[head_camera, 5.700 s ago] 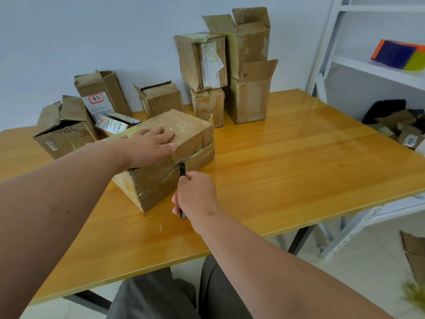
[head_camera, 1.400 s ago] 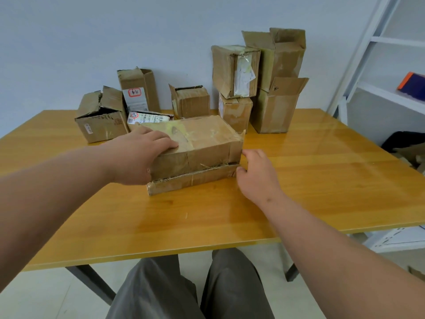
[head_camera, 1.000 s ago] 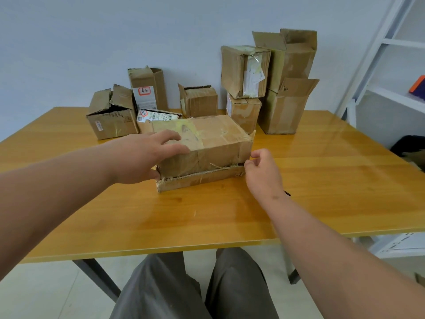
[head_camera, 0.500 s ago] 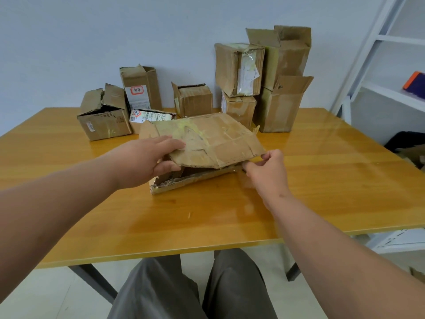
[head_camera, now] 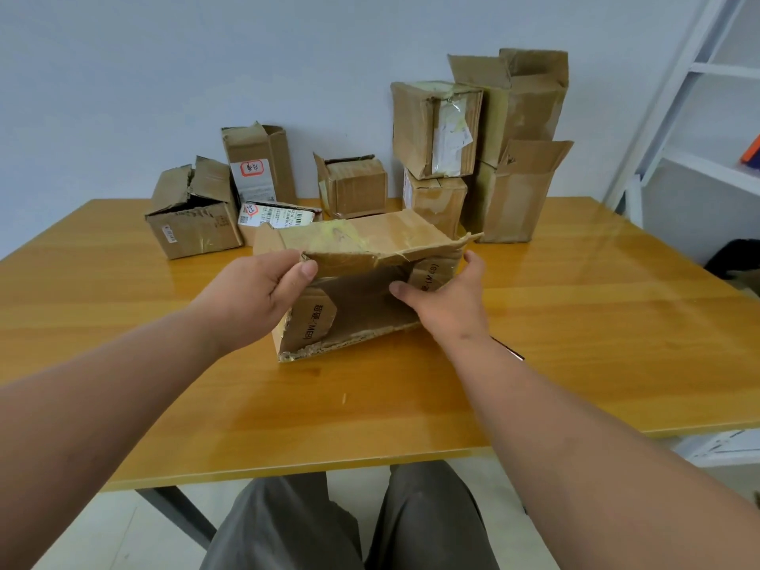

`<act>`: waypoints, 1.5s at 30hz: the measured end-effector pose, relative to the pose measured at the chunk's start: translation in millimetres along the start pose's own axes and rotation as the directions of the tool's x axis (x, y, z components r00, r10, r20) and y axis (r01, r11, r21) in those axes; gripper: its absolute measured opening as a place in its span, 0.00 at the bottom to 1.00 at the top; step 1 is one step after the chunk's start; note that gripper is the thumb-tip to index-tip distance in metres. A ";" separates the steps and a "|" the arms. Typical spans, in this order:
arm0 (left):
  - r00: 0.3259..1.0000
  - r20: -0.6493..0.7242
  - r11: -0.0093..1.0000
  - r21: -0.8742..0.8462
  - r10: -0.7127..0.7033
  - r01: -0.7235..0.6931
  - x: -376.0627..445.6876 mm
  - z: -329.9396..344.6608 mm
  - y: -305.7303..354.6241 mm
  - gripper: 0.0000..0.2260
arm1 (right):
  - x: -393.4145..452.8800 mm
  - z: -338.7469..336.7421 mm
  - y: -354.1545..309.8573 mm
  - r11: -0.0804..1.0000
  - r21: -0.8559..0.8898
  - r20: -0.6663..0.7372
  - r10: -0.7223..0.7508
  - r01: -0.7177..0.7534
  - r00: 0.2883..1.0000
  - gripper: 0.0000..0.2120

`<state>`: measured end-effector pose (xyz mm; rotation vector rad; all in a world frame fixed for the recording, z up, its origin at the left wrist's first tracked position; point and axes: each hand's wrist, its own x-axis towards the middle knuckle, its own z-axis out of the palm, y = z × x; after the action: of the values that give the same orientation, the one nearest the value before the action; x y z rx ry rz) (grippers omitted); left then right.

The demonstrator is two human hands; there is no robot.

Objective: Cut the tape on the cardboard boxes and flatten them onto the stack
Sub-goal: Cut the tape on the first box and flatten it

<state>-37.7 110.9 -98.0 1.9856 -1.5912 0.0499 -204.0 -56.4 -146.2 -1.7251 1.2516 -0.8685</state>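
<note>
Worktop (head_camera: 575,322): glossy orange wood surface, carrying all the cardboard; white shelving (head_camera: 674,117) stands at its right.
Boxes at the back (head_camera: 436,129): several worn cardboard boxes near the wall, some stacked at right, some with loose flaps or labels.
Opened box (head_camera: 362,306): at the worktop's middle, near side open, printed inner flaps showing, lower edge resting on the wood.
Left hand (head_camera: 263,290): its grip pinches the torn top flap at the box's left corner, thumb on top.
Right hand (head_camera: 448,298): fingers spread and fairly straight, reaching into the box's right side, touching the inner flap.
Dark object (head_camera: 512,351): small, partly hidden by the right wrist; cannot tell what it is.
</note>
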 end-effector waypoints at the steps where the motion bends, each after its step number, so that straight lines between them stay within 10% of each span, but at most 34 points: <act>1: 1.000 -0.018 1.000 -0.014 -0.007 0.006 -0.1 1.5 0.4 0.19 | 0.4 4.1 -3.5 0.999 -0.041 -0.035 0.013 -0.014 0.999 0.55; 8: 0.997 -0.053 0.997 -0.046 -0.062 0.059 3.3 4.0 -1.0 0.20 | 2.2 3.0 -8.9 0.996 -0.087 -0.108 -0.001 -0.009 0.994 0.29; 14: 0.984 -0.128 0.993 -0.032 -0.120 0.117 5.1 12.8 -3.5 0.22 | 7.6 -32.3 9.3 0.936 0.318 0.058 0.139 -0.151 0.989 0.15; 22: 0.864 -0.246 0.882 0.066 -0.439 0.467 16.0 30.1 -3.8 0.42 | 14.4 -37.7 11.1 0.908 0.360 0.265 0.122 -0.215 0.957 0.14; 29: 0.822 -0.298 0.826 0.151 -0.485 0.543 30.0 26.0 -4.4 0.40 | 11.4 -35.7 6.4 0.895 0.394 0.303 0.090 -0.211 0.949 0.12; 39: 0.934 0.234 0.943 0.262 -0.270 0.207 18.2 -2.1 -18.1 0.29 | 18.2 -49.8 8.8 0.809 0.479 0.352 0.178 -0.340 0.919 0.17; 45: 0.944 0.256 0.965 0.210 -0.211 0.158 13.2 -9.5 -22.8 0.28 | 18.2 -63.1 9.0 0.660 0.567 0.496 0.205 -0.494 0.844 0.20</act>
<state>-10.2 106.3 -94.6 2.3676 -1.6076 -0.1653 -258.0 -89.1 -126.0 -0.9333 0.8001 -0.5840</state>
